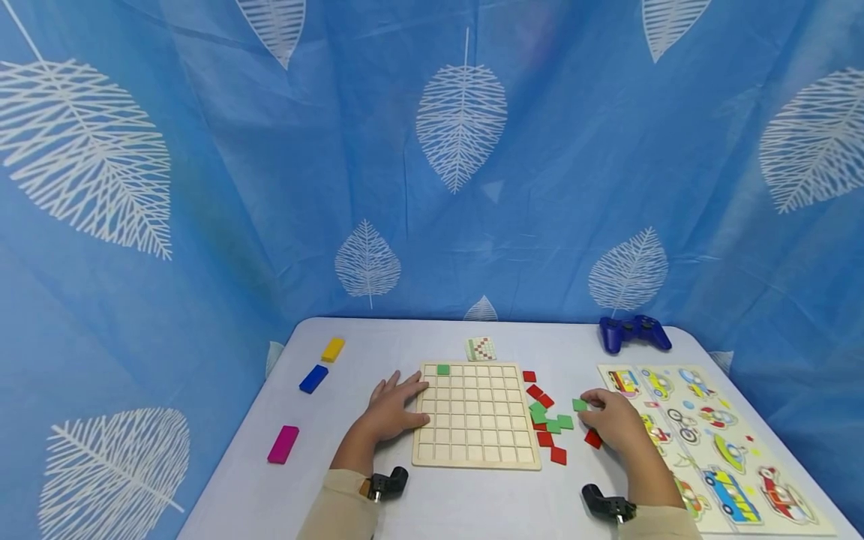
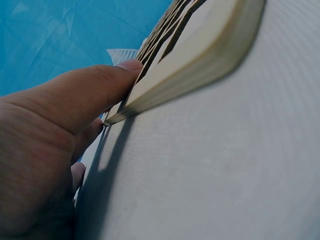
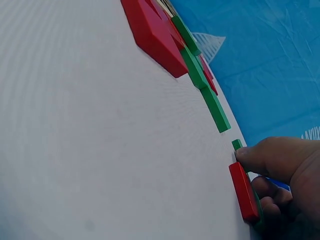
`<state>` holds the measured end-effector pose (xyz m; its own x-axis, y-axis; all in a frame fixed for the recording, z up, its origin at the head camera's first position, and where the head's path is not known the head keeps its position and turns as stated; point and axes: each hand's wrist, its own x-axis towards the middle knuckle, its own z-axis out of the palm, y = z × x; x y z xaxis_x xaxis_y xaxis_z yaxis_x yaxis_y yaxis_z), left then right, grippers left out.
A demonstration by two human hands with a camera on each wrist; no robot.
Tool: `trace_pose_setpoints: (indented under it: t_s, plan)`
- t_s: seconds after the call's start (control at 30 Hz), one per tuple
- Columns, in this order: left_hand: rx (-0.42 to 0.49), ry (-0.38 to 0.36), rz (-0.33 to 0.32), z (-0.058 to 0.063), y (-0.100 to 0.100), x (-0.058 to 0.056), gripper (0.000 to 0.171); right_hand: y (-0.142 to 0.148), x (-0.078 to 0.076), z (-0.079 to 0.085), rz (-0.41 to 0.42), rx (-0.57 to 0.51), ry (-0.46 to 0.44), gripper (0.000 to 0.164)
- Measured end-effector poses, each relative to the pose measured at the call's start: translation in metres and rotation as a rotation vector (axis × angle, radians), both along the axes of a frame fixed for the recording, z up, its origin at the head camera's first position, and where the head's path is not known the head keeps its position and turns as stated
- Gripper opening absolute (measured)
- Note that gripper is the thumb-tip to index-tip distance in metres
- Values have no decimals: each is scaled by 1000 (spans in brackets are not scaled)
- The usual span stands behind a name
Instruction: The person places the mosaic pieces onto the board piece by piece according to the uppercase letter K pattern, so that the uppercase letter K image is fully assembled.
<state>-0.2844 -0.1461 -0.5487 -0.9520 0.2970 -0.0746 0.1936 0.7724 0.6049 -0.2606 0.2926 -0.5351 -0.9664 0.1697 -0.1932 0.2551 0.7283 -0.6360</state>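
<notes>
A square wooden grid board [image 1: 475, 454] lies on the table, with one green tile [image 1: 443, 370] in its top row. My left hand [image 1: 391, 410] rests at the board's left side, fingers spread; in the left wrist view the thumb [image 2: 102, 82] touches the board's edge [image 2: 170, 90]. To the right, my right hand [image 1: 614, 420] pinches a green square tile [image 1: 580, 405] by its edge, close to the tabletop. A red tile [image 1: 593, 439] lies under that hand, and shows large in the right wrist view. Fingers behind the thumb are partly hidden there.
Loose red tiles [image 1: 558, 455] and green tiles [image 1: 565, 422] lie along the board's right side. A small pattern card [image 1: 481, 348] is behind the board. Yellow, blue and pink blocks [image 1: 283, 444] lie left. A vehicle picture puzzle [image 1: 732, 420] and a game controller [image 1: 634, 333] are right.
</notes>
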Motion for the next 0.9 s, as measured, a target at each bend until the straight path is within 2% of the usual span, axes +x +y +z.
trace_pose_setpoints:
  t_s: [0.23,0.63,0.9]
  plan:
    - [13,-3,11,-1,1,1,72,1,0,0,-1,11,13,36]
    - [9,-8,0,0,0,3,72,-2,1,1,-21,-6,27,37]
    - [0,0,-4,0,0,1,72,-16,-2,10,0,-2,75,39]
